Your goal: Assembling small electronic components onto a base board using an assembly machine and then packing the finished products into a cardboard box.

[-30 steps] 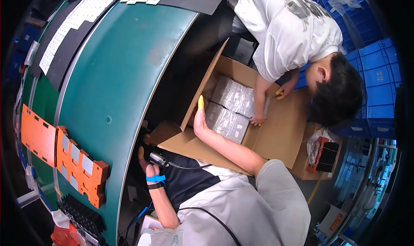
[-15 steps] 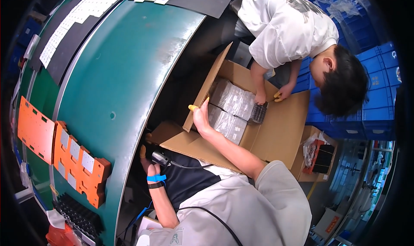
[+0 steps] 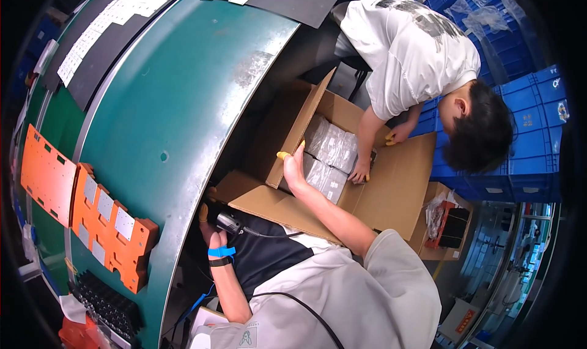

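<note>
My right hand (image 3: pixel 295 168), with yellow finger cots, grips the upright left flap of an open cardboard box (image 3: pixel 385 193). Inside lie clear plastic-wrapped packs (image 3: pixel 330 142) of grey pieces. Low beside the table edge is my left hand (image 3: pixel 206 217), a blue strap (image 3: pixel 221 252) on its wrist. It sits near the box's front flap (image 3: pixel 269 207), its fingers in shadow and partly hidden. A co-worker bends over the far side, one hand (image 3: pixel 361 170) down in the box at the packs' right end, the other (image 3: pixel 398 133) by the right flap.
A green worktable (image 3: pixel 165 104) fills the left, carrying orange fixture plates (image 3: pixel 110 220) and a black studded tray (image 3: pixel 107 303). Blue crates (image 3: pixel 532 129) are stacked behind the co-worker. Another carton (image 3: pixel 437 226) stands right. A black cylindrical device (image 3: pixel 228 222) with a cable lies near my left hand.
The co-worker's hand inside the box has come nearer to me and now mostly covers the dark gridded piece at the packs' end. My hands keep their places; the view has shifted slightly.
</note>
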The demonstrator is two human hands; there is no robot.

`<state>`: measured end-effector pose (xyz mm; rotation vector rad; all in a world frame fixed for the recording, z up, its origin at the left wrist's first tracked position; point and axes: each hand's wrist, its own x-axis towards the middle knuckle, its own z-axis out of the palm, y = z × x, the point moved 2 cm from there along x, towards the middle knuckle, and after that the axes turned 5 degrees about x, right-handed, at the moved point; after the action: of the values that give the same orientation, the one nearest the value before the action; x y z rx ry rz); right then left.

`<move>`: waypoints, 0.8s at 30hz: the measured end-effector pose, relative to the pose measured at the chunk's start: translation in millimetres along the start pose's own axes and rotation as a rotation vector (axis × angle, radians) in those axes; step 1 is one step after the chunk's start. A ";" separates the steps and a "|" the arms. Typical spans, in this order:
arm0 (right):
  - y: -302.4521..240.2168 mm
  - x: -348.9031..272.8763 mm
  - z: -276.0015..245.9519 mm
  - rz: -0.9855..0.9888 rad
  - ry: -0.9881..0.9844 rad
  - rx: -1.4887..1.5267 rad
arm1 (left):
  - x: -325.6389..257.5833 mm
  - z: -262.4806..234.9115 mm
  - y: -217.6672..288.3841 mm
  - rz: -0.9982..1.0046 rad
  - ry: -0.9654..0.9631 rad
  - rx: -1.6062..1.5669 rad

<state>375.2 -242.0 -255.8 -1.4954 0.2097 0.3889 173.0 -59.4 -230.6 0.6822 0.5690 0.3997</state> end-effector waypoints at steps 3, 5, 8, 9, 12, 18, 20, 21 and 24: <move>7.2 5.1 -0.1 -0.032 0.037 -0.052 | -0.5 5.6 1.0 0.002 0.046 -0.029; 7.8 5.2 1.8 -0.030 0.050 -0.017 | -0.5 3.2 0.4 0.013 0.044 -0.026; -0.1 1.4 4.4 -0.041 0.073 -0.059 | 0.1 -1.7 -1.7 0.018 0.049 -0.018; 0.6 2.1 3.3 -0.041 0.075 -0.060 | 1.2 -2.7 -2.8 0.011 0.050 -0.012; 4.2 4.6 0.3 -0.039 0.061 -0.027 | 2.9 -4.0 -3.3 -0.003 0.037 -0.013; 5.3 5.1 0.6 -0.051 0.050 0.003 | 1.6 2.7 -1.7 0.004 0.071 -0.027; 6.9 3.9 0.1 -0.091 0.049 -0.029 | 0.8 3.5 -0.9 0.011 0.072 -0.014; 8.4 3.7 0.4 -0.091 0.050 -0.026 | 0.9 3.3 -0.8 0.016 0.072 -0.002; 13.0 3.9 0.2 -0.122 0.107 -0.029 | 1.7 2.3 -1.6 0.015 0.049 -0.012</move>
<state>373.8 -241.0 -269.3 -1.5503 0.1967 0.2154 176.0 -60.7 -230.8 0.6672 0.6081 0.4341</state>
